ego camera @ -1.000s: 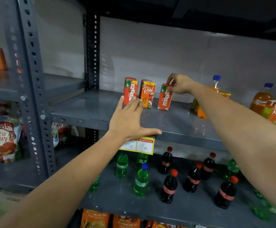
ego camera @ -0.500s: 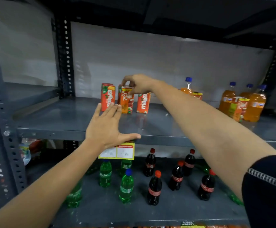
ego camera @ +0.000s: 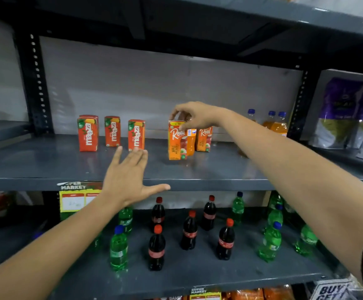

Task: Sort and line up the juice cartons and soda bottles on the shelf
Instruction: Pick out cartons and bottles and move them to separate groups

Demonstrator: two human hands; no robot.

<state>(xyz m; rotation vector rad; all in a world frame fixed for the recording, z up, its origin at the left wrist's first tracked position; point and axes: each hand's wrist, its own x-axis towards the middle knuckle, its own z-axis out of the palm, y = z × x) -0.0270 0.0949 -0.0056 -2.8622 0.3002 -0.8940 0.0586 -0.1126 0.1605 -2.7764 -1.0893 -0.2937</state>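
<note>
On the middle shelf (ego camera: 46, 167), the right hand (ego camera: 194, 115) pinches the top of an orange juice carton (ego camera: 177, 140).
The carton stands upright near a second orange carton (ego camera: 204, 138); three red cartons (ego camera: 112, 132) line up to their left. The left hand (ego camera: 128, 180) rests open, fingers spread, on the shelf edge.

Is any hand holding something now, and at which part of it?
The right hand pinches the top of the front Real apple juice carton with its fingers. The left hand holds nothing.
</note>
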